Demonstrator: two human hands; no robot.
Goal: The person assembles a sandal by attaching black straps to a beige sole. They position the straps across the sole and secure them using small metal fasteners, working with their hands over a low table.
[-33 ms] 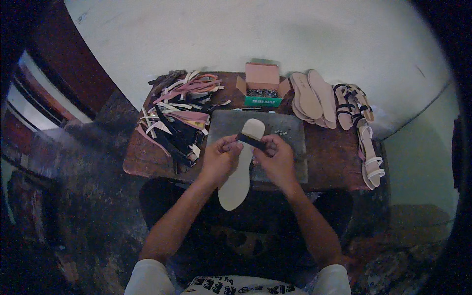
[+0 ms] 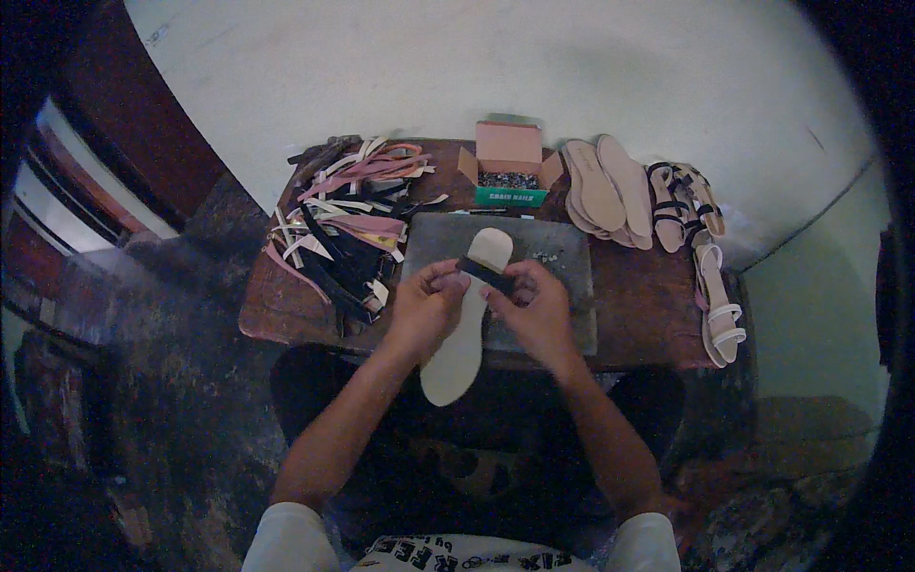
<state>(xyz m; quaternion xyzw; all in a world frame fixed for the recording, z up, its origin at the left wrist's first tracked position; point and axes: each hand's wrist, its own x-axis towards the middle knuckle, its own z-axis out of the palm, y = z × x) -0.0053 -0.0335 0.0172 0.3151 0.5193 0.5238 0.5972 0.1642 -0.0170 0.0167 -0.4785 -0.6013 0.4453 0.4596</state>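
A pale sole point(image 2: 452, 360) slants through the centre of the frame, with a dark strap point(image 2: 485, 275) across its upper part. The left hand point(image 2: 426, 307) pinches the strap's left end, the right hand point(image 2: 538, 310) its right end. Beneath lies a grey slab point(image 2: 434, 238); above it stands an open box point(image 2: 510, 198) of small metal pieces. Cut strips point(image 2: 357, 229) heap upper left, insoles point(image 2: 596, 186) and sandals point(image 2: 720, 310) sit right of centre, all on a wooden table point(image 2: 658, 315)

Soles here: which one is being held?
The cream sole between the left hand and right hand, with a dark strip across it; the beige soles lie piled right of the open box.
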